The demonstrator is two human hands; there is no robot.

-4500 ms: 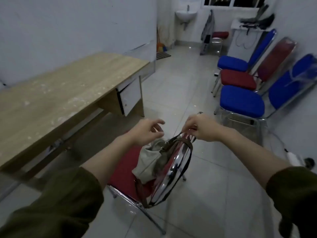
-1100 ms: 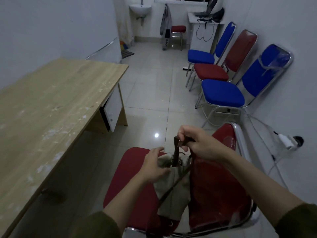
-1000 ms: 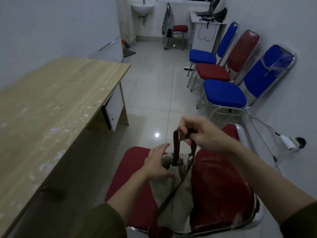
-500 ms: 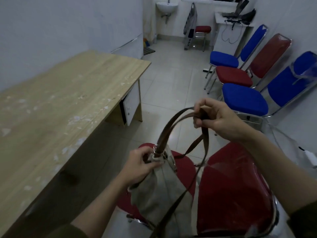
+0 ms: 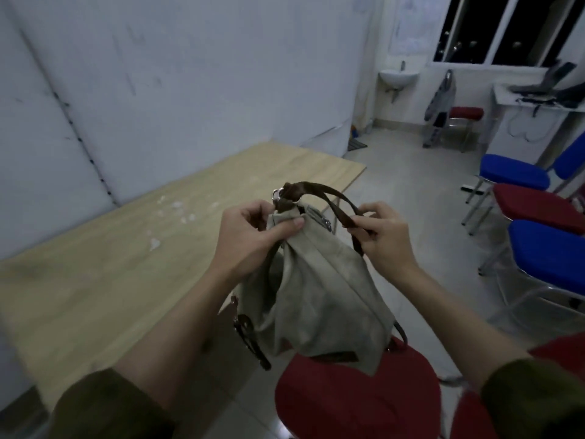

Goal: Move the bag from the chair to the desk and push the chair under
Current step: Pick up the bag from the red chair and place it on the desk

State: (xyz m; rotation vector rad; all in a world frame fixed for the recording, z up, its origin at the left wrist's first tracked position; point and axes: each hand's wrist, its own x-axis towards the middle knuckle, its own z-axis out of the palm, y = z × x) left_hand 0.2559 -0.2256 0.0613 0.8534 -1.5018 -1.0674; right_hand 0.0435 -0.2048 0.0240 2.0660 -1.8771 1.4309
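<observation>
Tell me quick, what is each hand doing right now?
Left hand: closed, pinching the top of the bag.
Right hand: closed around the bag's strap.

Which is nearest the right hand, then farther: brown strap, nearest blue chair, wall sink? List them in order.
1. brown strap: gripped in the right hand.
2. nearest blue chair: to the right, by the wall.
3. wall sink: far end of the room, under the window.

Bag now off the chair; higher, deskward
</observation>
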